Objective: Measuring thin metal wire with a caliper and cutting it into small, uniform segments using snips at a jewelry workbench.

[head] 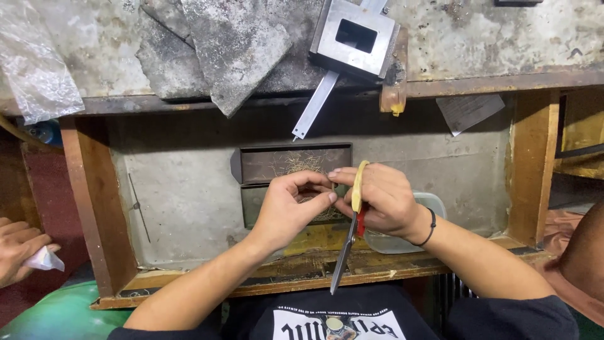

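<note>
My left hand (290,208) and my right hand (382,200) meet over a shallow wooden drawer (189,189), fingertips pinched together on something too small to make out. A pair of scissors (350,234) with yellow handles hangs from my right hand, handle looped over the fingers, blades pointing down toward my body. Beneath the hands lie two dark rectangular trays (289,162) holding fine golden wire scraps.
A square metal block with a rectangular hole (355,36) and a flat metal strip (314,106) rest on the worn bench top. Grey slabs (226,50) lie left of it, clear plastic (34,63) at far left. Another person's hand (19,252) holds white paper at left.
</note>
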